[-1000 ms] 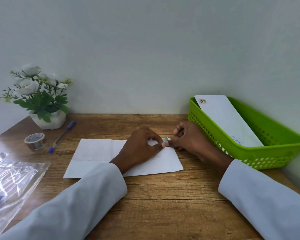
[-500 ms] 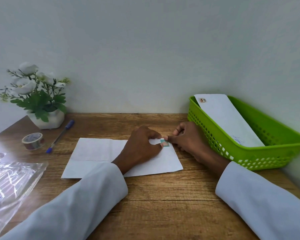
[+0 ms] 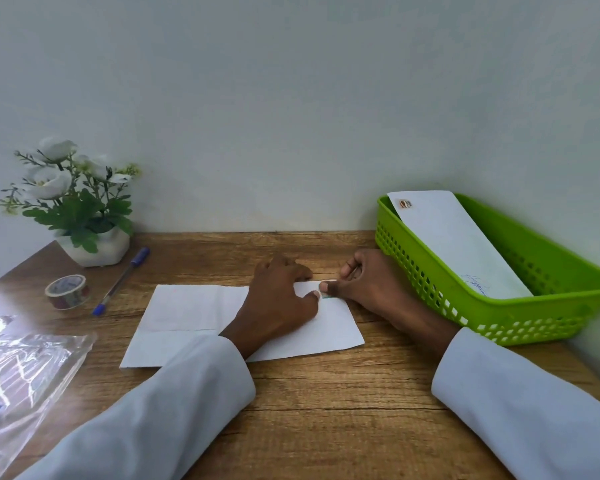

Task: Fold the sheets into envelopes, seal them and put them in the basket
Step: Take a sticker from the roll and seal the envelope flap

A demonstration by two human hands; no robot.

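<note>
Pressing down near the back middle of the wooden desk [image 3: 326,410], the left hand [image 3: 278,303] lies flat on the folded sheet [image 3: 194,313], likely to keep it from sliding. The right hand [image 3: 368,285] is curled, thumb pushing a tiny green sticker [image 3: 327,296] onto the paper's right end, probably to seal it. Neither hand grips anything. One finished envelope [image 3: 454,244] leans inside the green basket [image 3: 534,327] at the desk's right edge. Tape roll [image 3: 67,291] and pen [image 3: 122,279] wait at the left.

Wooden table [image 3: 326,427] against plain pale wall [image 3: 291,98]
</note>
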